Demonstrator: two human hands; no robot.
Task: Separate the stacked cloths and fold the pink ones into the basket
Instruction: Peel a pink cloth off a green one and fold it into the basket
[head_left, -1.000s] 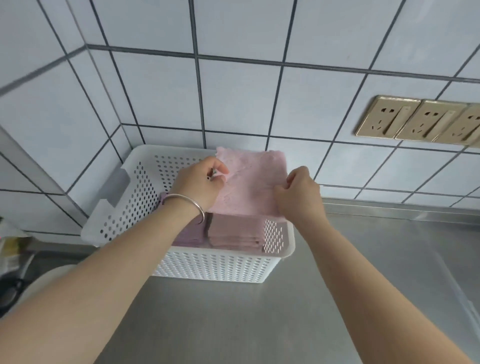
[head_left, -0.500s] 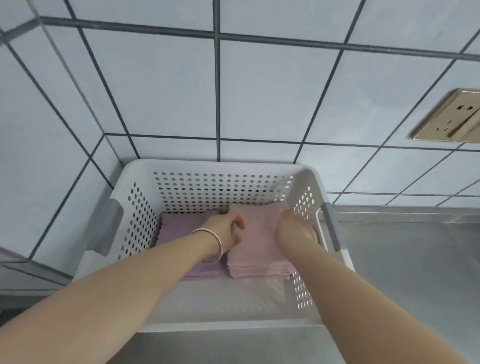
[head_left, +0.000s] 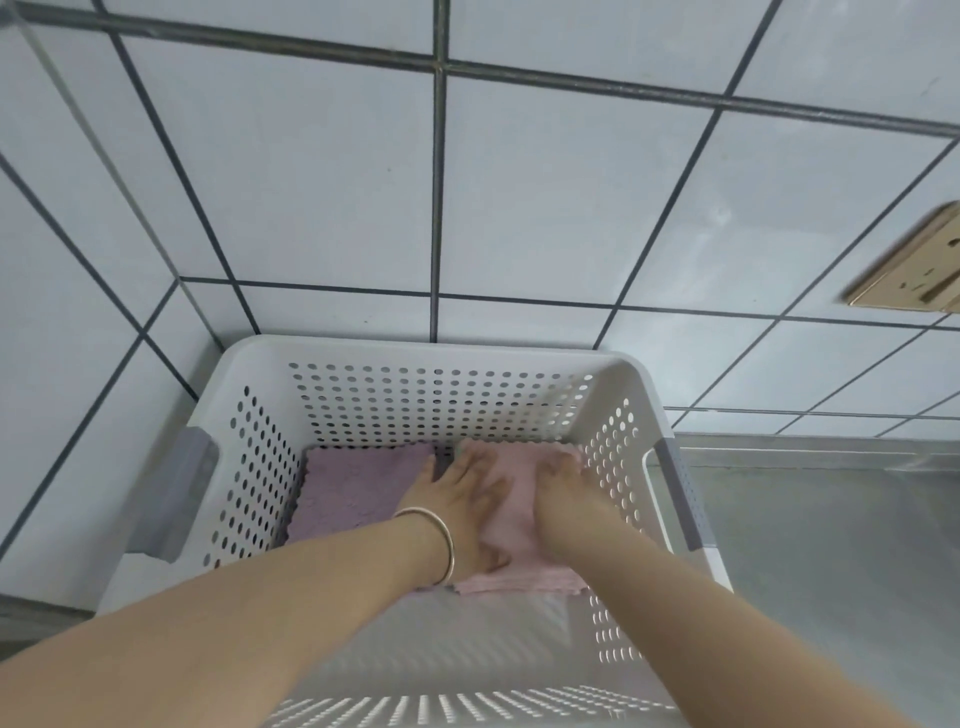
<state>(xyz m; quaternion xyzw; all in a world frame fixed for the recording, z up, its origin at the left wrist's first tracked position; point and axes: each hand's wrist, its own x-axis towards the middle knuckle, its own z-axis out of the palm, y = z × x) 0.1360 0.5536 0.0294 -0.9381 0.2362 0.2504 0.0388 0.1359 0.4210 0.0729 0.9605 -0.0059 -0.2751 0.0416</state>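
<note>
Against the far wall of the white perforated basket (head_left: 431, 400), in our one head view, we see two piles of folded cloth side by side. A purple pile (head_left: 353, 493) lies toward the far left corner of the basket floor, and a pink cloth (head_left: 517, 514) tops a pile toward the far right corner, its scalloped edges near the right wall.

We judge the task to be well along: at least one pink cloth is folded and laid in the basket, and the colours sit in separate piles. We cannot see any unsorted stack from here, so we cannot tell how many cloths are left.

Our left hand (head_left: 462, 499) lies flat on the left part of the pink cloth, fingers straight and slightly spread, pressing down, with a silver bangle (head_left: 441, 540) on the wrist. Our right hand (head_left: 558, 478) rests on the right part of the same cloth, near the basket's right wall; its fingers seem extended and pressing, though their tips are too blurred for us to be sure. Both forearms reach in over the near rim, and neither hand grips anything that we can see.
</note>
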